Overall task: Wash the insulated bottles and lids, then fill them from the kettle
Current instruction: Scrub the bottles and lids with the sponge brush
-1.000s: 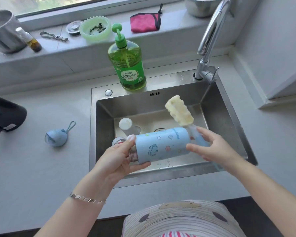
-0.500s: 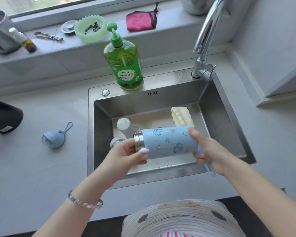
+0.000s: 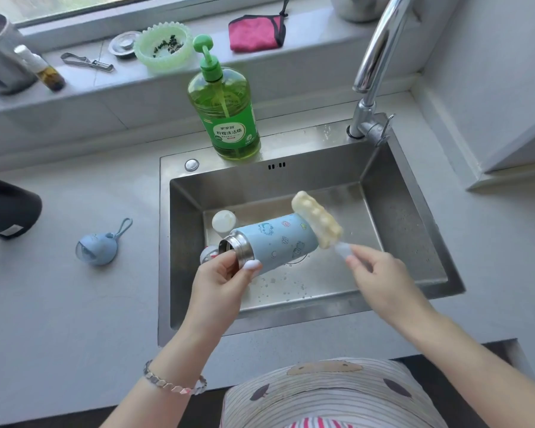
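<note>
Left hand (image 3: pixel 221 281) grips the blue bottle (image 3: pixel 275 240); right hand (image 3: pixel 380 281) pinches the sponge brush (image 3: pixel 317 219).

Green soap bottle (image 3: pixel 224 112) on the sink rim carries a label with Chinese text, roughly "柠檬洗洁精"; smaller print too small to read. Blue insulated bottle (image 3: pixel 278 240) shows cartoon doodles only, no legible words.

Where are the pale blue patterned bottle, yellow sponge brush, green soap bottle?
pale blue patterned bottle (image 3: pixel 278 240), head view, printed body
yellow sponge brush (image 3: pixel 317 219), head view, sponge head
green soap bottle (image 3: pixel 226 118), head view, body
</note>
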A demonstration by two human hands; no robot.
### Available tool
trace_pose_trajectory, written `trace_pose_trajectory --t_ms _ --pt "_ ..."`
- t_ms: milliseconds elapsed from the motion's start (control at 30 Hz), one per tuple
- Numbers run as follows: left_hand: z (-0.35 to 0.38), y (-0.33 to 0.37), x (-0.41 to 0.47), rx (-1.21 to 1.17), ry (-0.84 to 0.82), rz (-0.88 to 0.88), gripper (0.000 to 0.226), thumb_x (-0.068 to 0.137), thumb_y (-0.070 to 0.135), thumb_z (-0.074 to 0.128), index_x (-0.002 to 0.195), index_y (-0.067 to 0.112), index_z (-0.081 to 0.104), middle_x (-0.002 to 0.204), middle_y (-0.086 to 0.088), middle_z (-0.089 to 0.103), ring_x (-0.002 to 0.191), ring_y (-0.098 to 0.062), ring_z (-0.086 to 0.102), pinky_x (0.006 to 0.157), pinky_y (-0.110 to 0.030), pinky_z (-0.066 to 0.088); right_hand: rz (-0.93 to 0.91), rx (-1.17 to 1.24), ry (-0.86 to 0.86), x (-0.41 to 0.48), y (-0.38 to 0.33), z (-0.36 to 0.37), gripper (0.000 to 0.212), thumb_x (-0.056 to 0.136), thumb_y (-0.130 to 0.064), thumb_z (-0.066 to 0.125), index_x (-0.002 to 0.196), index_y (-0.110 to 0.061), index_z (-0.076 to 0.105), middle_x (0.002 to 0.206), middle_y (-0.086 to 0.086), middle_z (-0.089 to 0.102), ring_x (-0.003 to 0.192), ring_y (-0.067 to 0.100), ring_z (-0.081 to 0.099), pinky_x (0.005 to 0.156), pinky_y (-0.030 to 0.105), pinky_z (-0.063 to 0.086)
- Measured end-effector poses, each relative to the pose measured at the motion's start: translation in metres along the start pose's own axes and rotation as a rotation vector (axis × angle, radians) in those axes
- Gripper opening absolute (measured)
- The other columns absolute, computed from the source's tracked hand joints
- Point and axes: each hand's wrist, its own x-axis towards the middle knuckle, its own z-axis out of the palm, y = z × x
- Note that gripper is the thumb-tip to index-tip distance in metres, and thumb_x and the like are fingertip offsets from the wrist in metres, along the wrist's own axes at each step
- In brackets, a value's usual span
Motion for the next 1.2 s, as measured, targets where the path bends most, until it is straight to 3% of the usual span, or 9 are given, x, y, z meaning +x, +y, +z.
trace_pose_trajectory --t_ms 133,300,433,600,733,867,1000,1133,1200 --pt "0.002 0.004 0.0 -0.001 -0.01 0.028 0.019 0.081 0.021 0.07 0.074 0.038 0.073 0.08 -0.005 0.063 0.078 -0.016 0.055 0.079 -0.04 0.047 -0.202 0.023 -0.187 -0.026 -0.018 0.013 0.022 0.095 -0.021 0.047 0.109 -0.022 0.064 0.051 -0.012 0.05 0.053 0.004 0.044 0.056 0.022 0.034" --pt "0.002 0.01 -0.001 0.004 0.042 0.055 0.022 0.076 0.028 0.07 0.078 0.05 0.071 0.093 -0.017 0.07 0.095 -0.029 0.063 0.091 -0.049 0.05 0.063 0.135 -0.013 0.008 -0.007 -0.001 0.021 0.094 -0.016 0.049 0.103 -0.015 0.068 0.065 -0.021 0.056 0.063 -0.003 0.05 0.063 0.016 0.039" --pt "0.004 0.01 -0.001 -0.079 0.025 0.026 0.011 0.071 0.036 0.068 0.079 0.033 0.075 0.089 -0.023 0.066 0.085 -0.031 0.061 0.087 -0.054 0.051 -0.153 0.111 -0.21 -0.024 -0.027 0.013 0.018 0.094 -0.019 0.048 0.09 -0.024 0.064 0.048 -0.016 0.044 0.048 0.0 0.042 0.053 0.015 0.031" --pt "0.004 0.014 0.001 -0.231 0.055 -0.069 0.02 0.088 0.008 0.06 0.082 0.022 0.072 0.1 -0.014 0.069 0.091 -0.023 0.067 0.078 -0.037 0.058 0.027 0.09 0.049 0.006 -0.011 0.0 0.028 0.095 -0.016 0.047 0.117 -0.014 0.063 0.071 -0.017 0.054 0.07 0.005 0.055 0.068 0.02 0.041" --pt "0.003 0.016 0.005 -0.3 0.099 -0.138 0.015 0.09 0.012 0.056 0.094 0.005 0.069 0.095 -0.018 0.068 0.091 -0.026 0.066 0.073 -0.042 0.059 -0.174 0.007 -0.14 -0.027 -0.023 0.014 0.02 0.094 -0.02 0.048 0.106 -0.02 0.065 0.06 -0.003 0.055 0.055 0.009 0.045 0.06 0.029 0.037" --pt "0.006 0.02 0.009 -0.379 0.151 -0.2 0.014 0.089 0.011 0.056 0.09 0.003 0.067 0.091 -0.013 0.067 0.085 -0.026 0.065 0.062 -0.034 0.06 0.011 0.004 0.062 -0.001 -0.008 0.005 0.025 0.095 -0.018 0.047 0.113 -0.013 0.064 0.1 0.015 0.069 0.099 0.032 0.06 0.087 0.039 0.045" --pt "0.006 0.026 0.011 -0.493 0.137 -0.3 0.019 0.09 0.013 0.054 0.091 -0.001 0.067 0.091 -0.018 0.066 0.084 -0.029 0.064 0.06 -0.037 0.06 -0.197 -0.107 -0.072 -0.03 -0.018 0.019 0.022 0.093 -0.023 0.049 0.109 -0.03 0.063 0.044 -0.012 0.049 0.048 0.013 0.04 0.057 0.035 0.036" --pt "0.006 0.031 0.013 -0.552 0.165 -0.364 0.021 0.09 0.013 0.057 0.094 -0.005 0.064 0.094 -0.02 0.065 0.088 -0.032 0.064 0.062 -0.041 0.059 -0.06 -0.079 0.114 -0.002 0.0 0.006 0.024 0.094 -0.02 0.048 0.112 -0.02 0.063 0.061 0.003 0.064 0.054 0.026 0.048 0.063 0.04 0.044" --pt "0.007 0.032 0.013 -0.566 0.174 -0.379 0.02 0.09 0.013 0.056 0.093 -0.006 0.064 0.093 -0.02 0.065 0.084 -0.031 0.065 0.059 -0.04 0.059 -0.162 -0.106 0.073 -0.01 -0.003 0.014 0.025 0.093 -0.021 0.049 0.114 -0.026 0.062 0.049 0.0 0.054 0.049 0.021 0.04 0.057 0.039 0.04"
